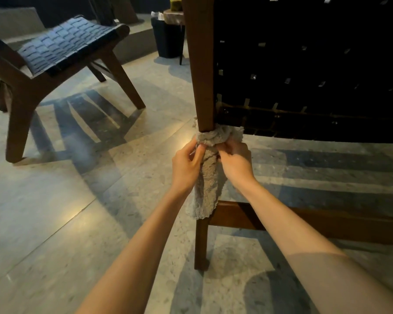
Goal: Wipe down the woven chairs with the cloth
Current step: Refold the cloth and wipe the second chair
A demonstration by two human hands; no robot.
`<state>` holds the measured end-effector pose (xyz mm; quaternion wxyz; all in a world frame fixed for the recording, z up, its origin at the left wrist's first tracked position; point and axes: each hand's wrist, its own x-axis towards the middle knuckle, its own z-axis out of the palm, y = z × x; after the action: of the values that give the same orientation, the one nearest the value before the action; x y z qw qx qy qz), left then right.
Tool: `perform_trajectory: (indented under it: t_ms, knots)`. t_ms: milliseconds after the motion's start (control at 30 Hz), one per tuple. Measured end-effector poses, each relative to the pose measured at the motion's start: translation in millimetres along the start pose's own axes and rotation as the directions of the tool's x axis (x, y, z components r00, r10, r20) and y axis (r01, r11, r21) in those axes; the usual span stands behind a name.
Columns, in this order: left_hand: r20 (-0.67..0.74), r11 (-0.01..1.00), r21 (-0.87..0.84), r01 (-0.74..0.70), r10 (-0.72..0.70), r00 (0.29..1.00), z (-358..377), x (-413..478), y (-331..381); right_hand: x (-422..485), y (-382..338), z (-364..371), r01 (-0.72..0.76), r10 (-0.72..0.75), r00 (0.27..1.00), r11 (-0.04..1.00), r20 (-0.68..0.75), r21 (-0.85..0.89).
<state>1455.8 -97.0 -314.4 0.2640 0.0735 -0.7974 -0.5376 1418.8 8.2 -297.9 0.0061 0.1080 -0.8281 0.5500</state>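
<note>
Left hand (186, 165), right hand (236, 165): close together at frame centre, each pinching the grey cloth (208, 180). Cloth: looped round the lower end of the wooden post (201, 64) of the near woven chair (304, 64), tail hanging between the wrists. Second woven chair (61, 48): upper left, well apart. Black bin (168, 37): top centre, on the stone floor (55, 200).

Floor (55, 223) under near chair (200, 64), far chair (64, 44)
</note>
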Motion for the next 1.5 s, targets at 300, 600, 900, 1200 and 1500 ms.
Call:
perform_trajectory:
  t_ms: [300, 600, 900, 1200, 1500]
  knots:
    - [0.111, 0.989, -0.024, 0.149, -0.146, 0.983, -9, -52, -14, -42, 33, -1, -0.039, 0.043, 0.995, 0.998, 0.086, -0.051]
    - [0.122, 0.937, 0.012, 0.348, -0.347, 0.93, -9, -123, -48, -88, 52, 6, 0.135, -0.114, 0.989, 0.948, 0.089, -0.289]
    - [0.066, 0.893, 0.112, 0.437, -0.445, 0.893, -12, -180, -67, -135, 72, 10, 0.113, -0.057, 0.984, 0.935, 0.17, -0.337]
    - [-0.094, 0.955, 0.219, 0.201, -0.185, 0.978, -15, -189, -19, -133, 36, -21, 0.271, -0.23, 0.96, 0.905, 0.161, -0.327]
    - [0.346, 0.548, 0.787, -0.285, -0.01, 0.938, 13, -140, -9, -91, 49, -69, 0.268, -0.134, 0.946, 0.836, 0.297, -0.478]
